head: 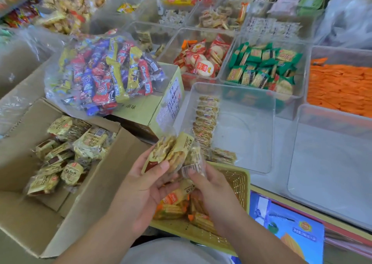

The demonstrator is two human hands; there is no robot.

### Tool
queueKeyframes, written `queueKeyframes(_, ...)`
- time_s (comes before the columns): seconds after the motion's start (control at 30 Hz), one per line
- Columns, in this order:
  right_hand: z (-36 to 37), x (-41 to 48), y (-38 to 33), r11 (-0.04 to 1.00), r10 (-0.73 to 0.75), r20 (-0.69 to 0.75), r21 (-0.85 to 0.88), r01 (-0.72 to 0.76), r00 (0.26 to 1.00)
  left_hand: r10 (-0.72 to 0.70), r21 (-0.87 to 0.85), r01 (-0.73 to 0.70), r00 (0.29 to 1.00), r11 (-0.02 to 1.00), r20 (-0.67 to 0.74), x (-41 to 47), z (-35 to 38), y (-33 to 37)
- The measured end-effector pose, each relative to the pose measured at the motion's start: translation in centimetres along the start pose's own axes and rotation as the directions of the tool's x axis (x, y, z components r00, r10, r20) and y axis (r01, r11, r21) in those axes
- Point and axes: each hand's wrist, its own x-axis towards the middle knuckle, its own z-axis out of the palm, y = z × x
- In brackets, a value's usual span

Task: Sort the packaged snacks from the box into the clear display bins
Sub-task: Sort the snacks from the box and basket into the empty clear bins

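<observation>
An open cardboard box (24,207) at the lower left holds several beige snack packets (60,155). My left hand (145,185) grips a small stack of the same packets (171,153), thumb pressed on the front one. My right hand (211,191) pinches the rightmost packet of that stack (193,163) by its barcode end. Both hands hover above a yellow basket (239,181). Just beyond them stands a clear display bin (251,126) with a row of these packets (205,120) lined along its left wall.
A clear bag of colourful wrapped bars (104,72) lies on a smaller carton (161,106). Further clear bins hold red-and-white packets (201,60), green packets (261,66) and orange packets (340,86). A bare clear bin (330,163) stands at the right. Blue cartons (285,227) lie below.
</observation>
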Motion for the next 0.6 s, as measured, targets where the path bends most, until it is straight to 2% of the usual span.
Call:
queueKeyframes(0.13,-4.0,1.8,-1.0,0.999,-0.048,-0.113,-0.003,0.048,0.992,0.010,-0.052,-0.012,0.999,0.999,-0.053,0.9,-0.3,-0.3)
queueKeyframes(0.23,-8.8,4.7,-2.0,0.954,-0.189,-0.280,-0.281,0.109,0.941,0.011,-0.060,-0.017,0.994,0.998,-0.107,1.5,-1.0,-0.6)
queueKeyframes(0.33,-13.2,8.5,-2.4,0.818,-0.281,-0.354,-0.575,0.030,0.892,0.012,-0.046,-0.019,0.988,0.999,-0.157,2.0,-1.6,-0.9)
queueKeyframes(0.47,-16.0,13.1,-1.2,0.656,-0.288,-0.310,-0.753,-0.050,0.906,-0.003,-0.042,-0.006,0.979,0.999,-0.202,2.4,-2.2,-1.1)
queueKeyframes(0.6,-16.3,15.8,0.9,0.554,-0.164,-0.193,-0.829,-0.071,0.967,-0.030,-0.051,0.019,0.974,0.999,-0.224,2.3,-2.2,-1.4)
